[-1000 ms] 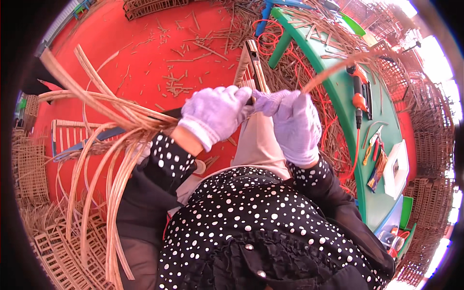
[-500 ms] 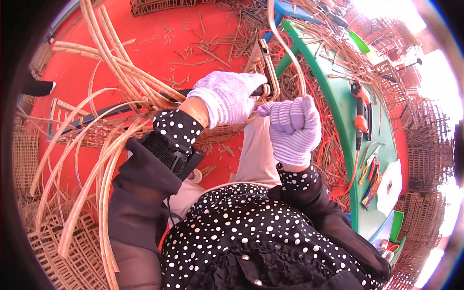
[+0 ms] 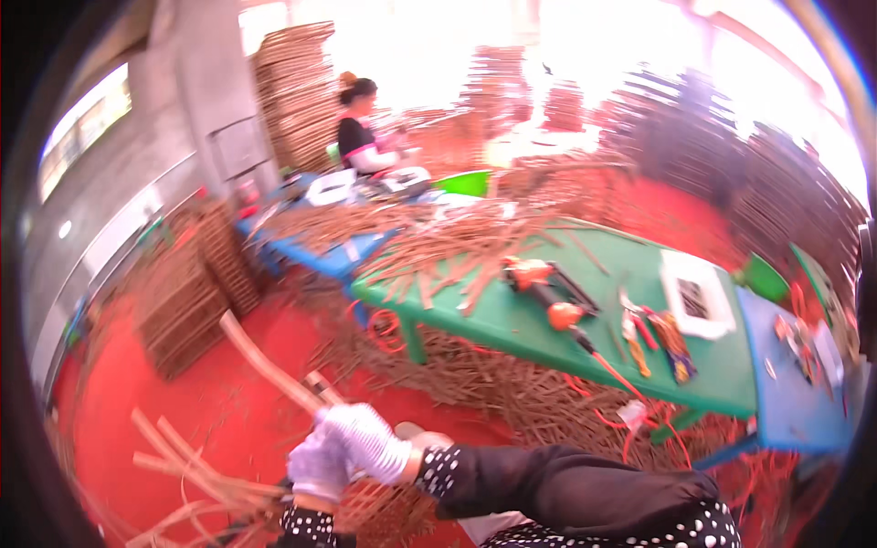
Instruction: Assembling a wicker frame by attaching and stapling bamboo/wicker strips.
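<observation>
Both my hands wear pale lilac-and-white striped gloves and are pressed close together at the lower left, slightly smeared by motion. My right hand [image 3: 370, 443] is closed around a thick tan wicker strand [image 3: 263, 361], which slants up to the left. Beside it, my left hand [image 3: 315, 466] is closed on the woven wicker frame [image 3: 379, 507]. The two hands cover the spot where strand and frame meet. More loose tan strands [image 3: 196, 470] fan out left of my left hand.
A green table [image 3: 438, 315] carries an orange-and-black power tool [image 3: 548, 290], pliers [image 3: 637, 331] and a white tray [image 3: 699, 297]. Blue tables [image 3: 786, 402] adjoin it. Wicker scraps [image 3: 457, 379] and an orange hose [image 3: 607, 365] lie below. A person [image 3: 361, 137] works at the back.
My view has swung up and to the right, bringing the tables and the person into sight. My right hand has come against my left, and the strand now leans left.
</observation>
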The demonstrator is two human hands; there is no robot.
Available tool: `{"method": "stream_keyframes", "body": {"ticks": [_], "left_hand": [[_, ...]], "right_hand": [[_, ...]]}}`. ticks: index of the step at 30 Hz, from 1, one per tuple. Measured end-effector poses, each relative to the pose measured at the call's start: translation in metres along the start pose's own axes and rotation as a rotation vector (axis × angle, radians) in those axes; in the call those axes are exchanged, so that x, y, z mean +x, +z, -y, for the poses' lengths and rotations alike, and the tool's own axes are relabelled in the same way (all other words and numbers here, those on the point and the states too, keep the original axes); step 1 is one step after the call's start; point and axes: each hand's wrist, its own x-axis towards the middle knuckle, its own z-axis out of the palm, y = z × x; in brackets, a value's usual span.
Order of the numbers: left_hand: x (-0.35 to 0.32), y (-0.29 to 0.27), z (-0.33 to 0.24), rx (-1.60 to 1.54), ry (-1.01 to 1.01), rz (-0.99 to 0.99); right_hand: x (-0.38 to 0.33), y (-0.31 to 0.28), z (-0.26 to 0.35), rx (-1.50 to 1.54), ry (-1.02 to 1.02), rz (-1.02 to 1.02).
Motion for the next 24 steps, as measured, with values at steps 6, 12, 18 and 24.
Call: {"method": "stream_keyframes", "body": {"ticks": [6, 12, 18, 24], "left_hand": [[0.017, -0.002, -0.016, 0.131, 0.004, -0.062], [0.014, 0.016, -0.007, 0.072, 0.099, -0.377], [0.010, 0.014, -0.006, 0.096, 0.051, -0.134], [-0.032, 0.000, -0.014, -0.027, 0.015, -0.241]], "right_hand": [[-0.024, -0.011, -0.033, 0.087, -0.139, 0.026], [-0.032, -0.001, 0.003, -0.800, -0.268, -0.091], [-0.050, -0.002, 0.008, -1.493, -0.734, -0.037], [-0.074, -0.028, 0.008, 0.239, -0.128, 0.088]]}}
